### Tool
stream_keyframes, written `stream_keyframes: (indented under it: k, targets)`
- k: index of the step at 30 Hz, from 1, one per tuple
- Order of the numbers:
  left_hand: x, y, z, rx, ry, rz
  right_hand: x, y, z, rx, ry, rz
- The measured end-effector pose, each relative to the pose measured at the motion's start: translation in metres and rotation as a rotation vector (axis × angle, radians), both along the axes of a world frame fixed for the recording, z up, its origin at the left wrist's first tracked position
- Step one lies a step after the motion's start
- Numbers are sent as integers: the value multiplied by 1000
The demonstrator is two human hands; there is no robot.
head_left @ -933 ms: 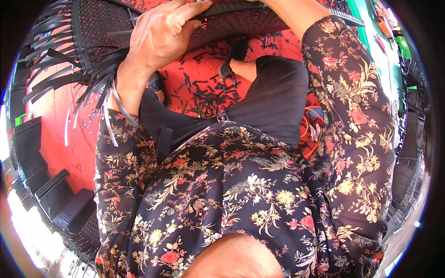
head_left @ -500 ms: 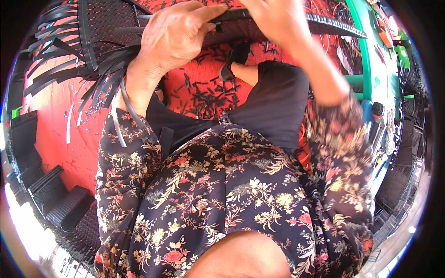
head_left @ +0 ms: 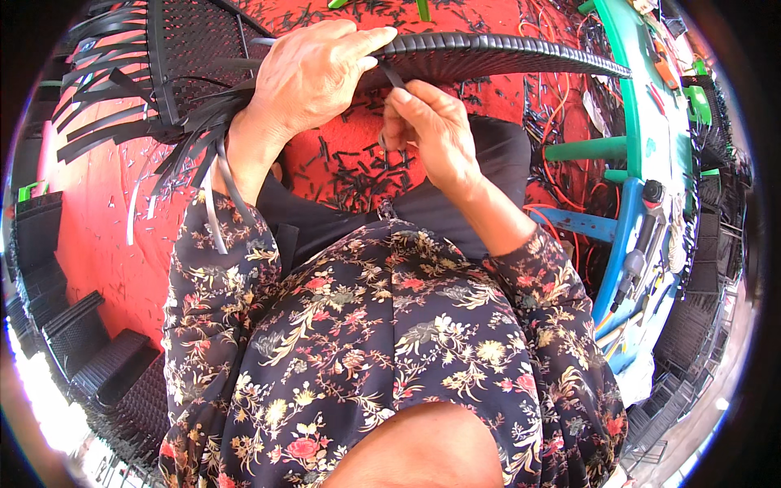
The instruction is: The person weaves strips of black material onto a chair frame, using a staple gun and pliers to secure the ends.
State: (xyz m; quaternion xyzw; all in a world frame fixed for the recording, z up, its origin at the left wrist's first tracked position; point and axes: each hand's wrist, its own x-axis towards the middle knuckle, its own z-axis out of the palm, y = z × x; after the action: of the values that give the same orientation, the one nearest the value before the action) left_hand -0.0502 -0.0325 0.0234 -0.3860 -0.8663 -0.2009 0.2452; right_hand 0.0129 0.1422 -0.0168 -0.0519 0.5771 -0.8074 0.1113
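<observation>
Black wicker rim [head_left: 496,45] grasped steadily in left fingers [head_left: 368,41], the strip [head_left: 393,76] pinched by right fingers [head_left: 409,107] wants even tension.

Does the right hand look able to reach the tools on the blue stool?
Probably yes: the tools lie on the blue stool, to the right hand's own side, and the woven panel isn't between. It would likely have to release the black strip first.

Green stool [head_left: 634,130]; blue stool [head_left: 626,224] beside it
</observation>
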Motion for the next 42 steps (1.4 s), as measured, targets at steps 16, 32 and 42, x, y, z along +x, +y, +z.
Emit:
stream_keyframes:
  k: [16,32,42]
  targets:
    - [17,7,-4,119,2,-21,7,-1,51,245,189,-76]
    - [123,26,-21,63,-298,32,66,47,111,232,183,469]
    - [122,27,-27,102,-283,9,63,47,178,-434,396,737]
